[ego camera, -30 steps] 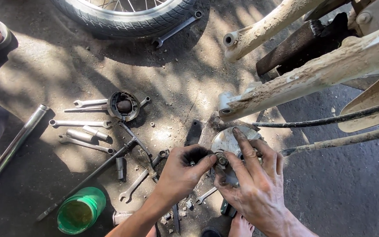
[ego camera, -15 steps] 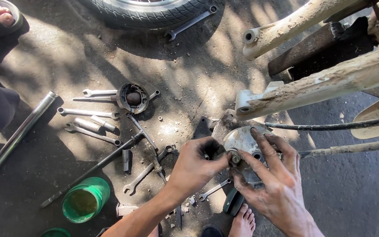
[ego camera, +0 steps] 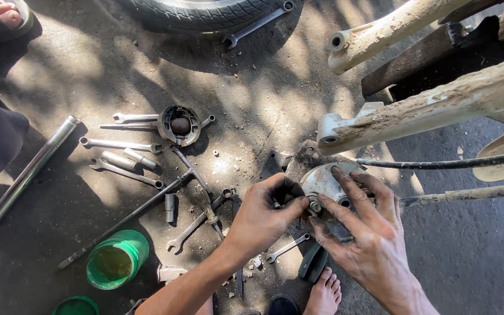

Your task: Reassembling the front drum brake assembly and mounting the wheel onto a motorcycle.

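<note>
Both hands have shifted a little across the picture since the earlier frames, mostly because the head camera has drifted; the hold on the part looks unchanged. Between them sits a round grey metal hub plate (ego camera: 322,181), resting on the ground just below the end of the muddy swing arm (ego camera: 415,114). The left hand (ego camera: 262,219) is curled nearly closed, fingertips pinching a small nut or bush (ego camera: 315,205) at the plate's centre. The right hand (ego camera: 368,236) lies spread and mostly open over the plate's near side, fingers pressing down, seemingly to steady it while the other hand works the small piece.

Left of the left hand, spanners (ego camera: 125,144) and a long bar (ego camera: 126,219) lie scattered on the ground within reach, along with a round bearing housing (ego camera: 179,124). Lower and further left stands a green tub (ego camera: 116,259) holding a murky yellowish-green liquid; its lid (ego camera: 77,305) lies beside it. Beyond everything, a tyre (ego camera: 205,13) with a spanner (ego camera: 258,24) against it. A bare foot (ego camera: 324,293) shows below the right hand.
</note>
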